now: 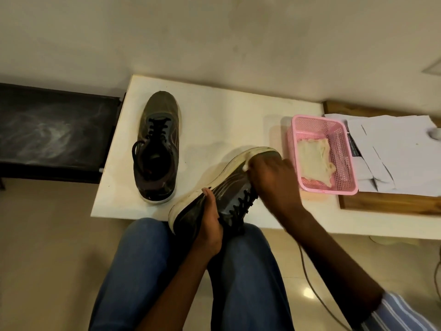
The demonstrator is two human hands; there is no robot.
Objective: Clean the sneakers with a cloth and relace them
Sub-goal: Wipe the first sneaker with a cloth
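Note:
A dark sneaker with a white sole (224,185) lies tilted on its side, its heel over my lap and its toe over the white table (214,111). My left hand (210,225) grips its heel from below. My right hand (272,180) presses a small pale cloth (245,167) against the toe area; most of the cloth is hidden under my fingers. A second dark sneaker (156,149) with black laces stands upright on the table at the left, toe pointing away.
A pink mesh basket (317,125) holding another cream cloth (315,158) stands to the right of the held sneaker. White papers (396,149) lie on a wooden board at the far right. A black bench (52,130) is left of the table. A cable runs on the floor.

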